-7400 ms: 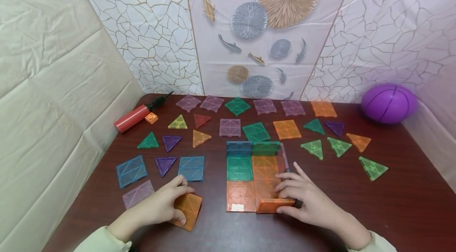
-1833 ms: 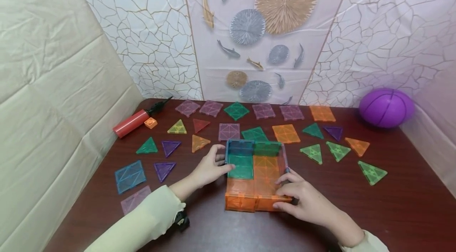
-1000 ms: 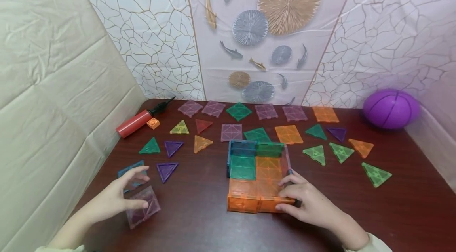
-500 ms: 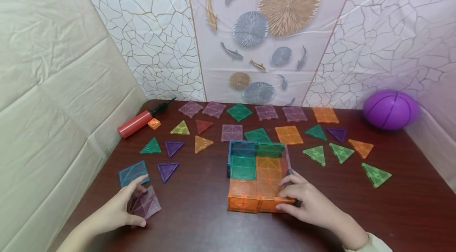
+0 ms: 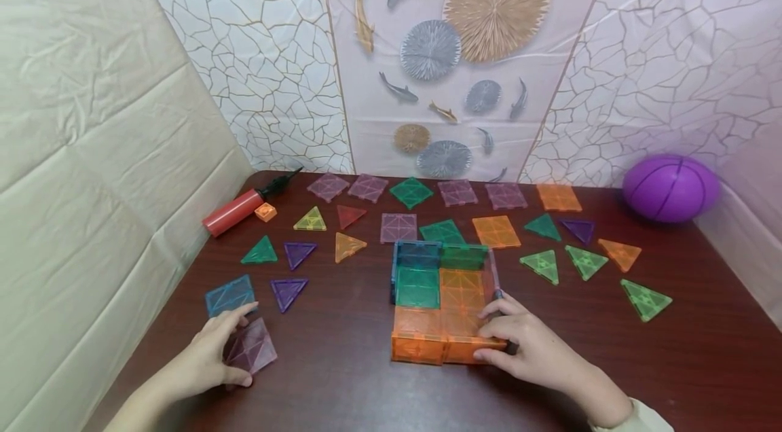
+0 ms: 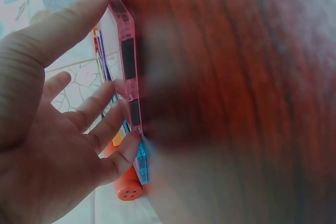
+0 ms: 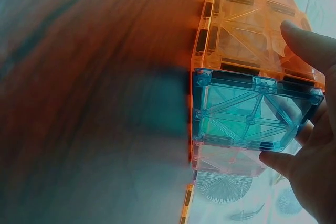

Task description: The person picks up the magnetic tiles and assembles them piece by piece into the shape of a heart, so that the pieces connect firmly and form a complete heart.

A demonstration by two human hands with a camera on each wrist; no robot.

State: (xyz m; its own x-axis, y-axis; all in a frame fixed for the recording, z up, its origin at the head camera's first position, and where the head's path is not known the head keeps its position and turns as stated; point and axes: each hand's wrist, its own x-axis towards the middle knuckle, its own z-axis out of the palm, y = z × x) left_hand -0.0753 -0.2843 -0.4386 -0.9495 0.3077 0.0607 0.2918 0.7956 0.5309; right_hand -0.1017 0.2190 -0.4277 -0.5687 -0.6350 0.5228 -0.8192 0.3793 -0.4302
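Tile [image 5: 253, 348]: one pink square, on the left of the table [image 5: 342, 378], just beside the blue square [image 5: 229, 294]; flat or slightly raised, I can't tell.
Left hand [image 5: 206, 356]: I have the thumb at the tile's near edge and spread fingers toward the far edge, pinching across; probably because a thin tile offers only edges.
Right hand [image 5: 531, 345]: thumb on the orange front of the box [image 5: 418, 349], other fingers apart over its right side, pinching the near right corner; I read it as steadying.
Box walls: I count seven; two orange in front, blue [image 7: 252, 114] and pink on the right, blue and green at back, one blue far left; near left is a gap.
Box floor: four; three orange, one green [image 5: 418, 287], set edge to edge, likely so they join.
Loose squares: five pink [image 5: 398, 228], two green [image 5: 411, 192], two orange [image 5: 496, 231], one blue.
Triangles: twelve [image 5: 586, 262]; three light green, two darker green, three purple, two orange, one yellow, one red; spaced apart, maybe for easy picking.
Extras: one pump [image 5: 232, 212], one small orange block [image 5: 265, 212], one purple ball [image 5: 671, 187]; near the back corners, presumably out of the way.
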